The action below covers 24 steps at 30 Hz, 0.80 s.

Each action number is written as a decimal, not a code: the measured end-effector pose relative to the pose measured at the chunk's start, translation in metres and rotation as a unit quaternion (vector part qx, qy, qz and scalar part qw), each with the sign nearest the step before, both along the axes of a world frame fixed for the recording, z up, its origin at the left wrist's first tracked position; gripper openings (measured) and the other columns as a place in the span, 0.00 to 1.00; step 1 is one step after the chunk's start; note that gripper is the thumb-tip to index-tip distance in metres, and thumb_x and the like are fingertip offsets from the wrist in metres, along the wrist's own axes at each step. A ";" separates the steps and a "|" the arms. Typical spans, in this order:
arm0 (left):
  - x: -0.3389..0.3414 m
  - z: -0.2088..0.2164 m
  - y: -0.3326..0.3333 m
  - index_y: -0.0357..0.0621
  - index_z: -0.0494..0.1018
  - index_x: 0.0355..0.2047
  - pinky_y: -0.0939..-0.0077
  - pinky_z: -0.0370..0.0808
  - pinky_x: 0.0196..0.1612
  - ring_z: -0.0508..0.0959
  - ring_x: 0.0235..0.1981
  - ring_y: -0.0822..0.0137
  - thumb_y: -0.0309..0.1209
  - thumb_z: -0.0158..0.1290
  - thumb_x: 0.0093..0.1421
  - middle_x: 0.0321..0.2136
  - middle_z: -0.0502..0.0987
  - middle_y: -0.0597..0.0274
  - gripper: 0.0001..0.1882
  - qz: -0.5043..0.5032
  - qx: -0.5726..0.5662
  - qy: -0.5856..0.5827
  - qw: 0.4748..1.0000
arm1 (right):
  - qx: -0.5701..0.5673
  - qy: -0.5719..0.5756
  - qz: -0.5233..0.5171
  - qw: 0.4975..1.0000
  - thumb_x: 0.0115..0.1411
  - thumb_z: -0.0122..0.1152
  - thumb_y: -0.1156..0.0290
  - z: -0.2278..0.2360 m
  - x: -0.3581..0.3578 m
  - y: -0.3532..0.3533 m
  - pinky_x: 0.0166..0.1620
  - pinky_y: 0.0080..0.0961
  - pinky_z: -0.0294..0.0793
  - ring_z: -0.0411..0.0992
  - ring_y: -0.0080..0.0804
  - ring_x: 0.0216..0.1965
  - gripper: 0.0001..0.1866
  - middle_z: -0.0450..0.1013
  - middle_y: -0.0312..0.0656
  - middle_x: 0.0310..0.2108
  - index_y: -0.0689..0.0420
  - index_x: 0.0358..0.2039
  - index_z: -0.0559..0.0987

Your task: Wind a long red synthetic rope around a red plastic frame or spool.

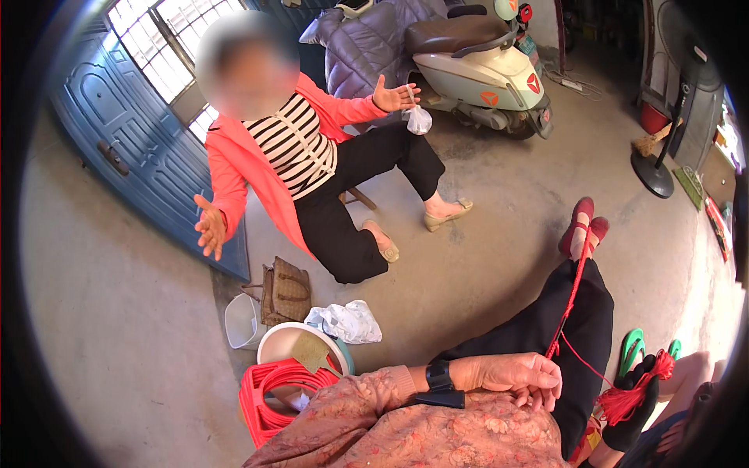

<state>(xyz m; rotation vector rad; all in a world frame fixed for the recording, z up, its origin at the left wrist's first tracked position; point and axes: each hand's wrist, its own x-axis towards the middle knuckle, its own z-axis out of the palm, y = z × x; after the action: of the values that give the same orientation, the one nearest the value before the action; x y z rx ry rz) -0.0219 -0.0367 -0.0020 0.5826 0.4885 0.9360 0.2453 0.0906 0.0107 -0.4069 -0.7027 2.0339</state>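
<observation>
My left hand, with a black band on its wrist, is closed in front of my body. A red braided cord runs from my feet up to the edge of this hand, where the fingers hide its end. One thin strand leads off from there to a loose bundle of red cord at the lower right. What looks like my right hand, in a black glove, is closed round that bundle. My outstretched legs end in red shoes, with the braid at the feet.
Left of me stand a pale tub, red coiled strapping, a white bag, a brown handbag and a clear bin. Opposite, a person in a coral jacket sits with arms spread. Behind are a scooter and a fan.
</observation>
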 end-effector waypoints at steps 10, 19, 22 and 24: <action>-0.012 0.018 0.033 0.38 0.68 0.53 0.64 0.77 0.47 0.65 0.61 0.51 0.55 0.42 0.65 0.60 0.63 0.45 0.32 0.064 -0.013 -0.197 0.978 | -0.009 0.008 -0.012 1.000 0.66 0.51 0.62 0.024 -0.036 -0.017 0.41 0.28 0.73 0.72 0.30 0.37 0.23 0.72 0.41 0.48 0.58 0.58 0.67; -0.065 0.030 -0.006 0.35 0.63 0.56 0.76 0.73 0.28 0.74 0.32 0.67 0.44 0.45 0.66 0.35 0.73 0.53 0.26 0.229 -0.085 -0.051 0.968 | 0.042 -0.359 0.137 0.922 0.54 0.66 0.66 0.005 -0.061 -0.016 0.40 0.30 0.74 0.74 0.28 0.36 0.21 0.75 0.40 0.35 0.58 0.48 0.74; -0.073 0.040 -0.036 0.32 0.61 0.57 0.80 0.71 0.23 0.72 0.22 0.71 0.39 0.48 0.64 0.28 0.74 0.53 0.27 0.227 -0.104 0.107 0.963 | 0.200 -0.440 0.208 0.850 0.52 0.69 0.62 -0.009 -0.089 -0.025 0.41 0.31 0.75 0.76 0.33 0.34 0.21 0.77 0.44 0.32 0.59 0.44 0.77; -0.080 0.049 -0.052 0.31 0.61 0.57 0.81 0.70 0.21 0.70 0.18 0.72 0.37 0.49 0.63 0.25 0.74 0.55 0.27 0.233 -0.123 0.154 0.952 | 0.281 -0.438 0.209 0.828 0.52 0.69 0.63 -0.013 -0.096 -0.028 0.41 0.29 0.74 0.76 0.32 0.34 0.21 0.77 0.43 0.32 0.59 0.43 0.77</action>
<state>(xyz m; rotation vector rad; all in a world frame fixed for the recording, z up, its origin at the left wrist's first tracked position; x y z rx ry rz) -0.1022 -0.0888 0.0470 0.3909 1.0403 1.2147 0.1493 0.0621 -0.0023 -0.9016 -2.0456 1.8241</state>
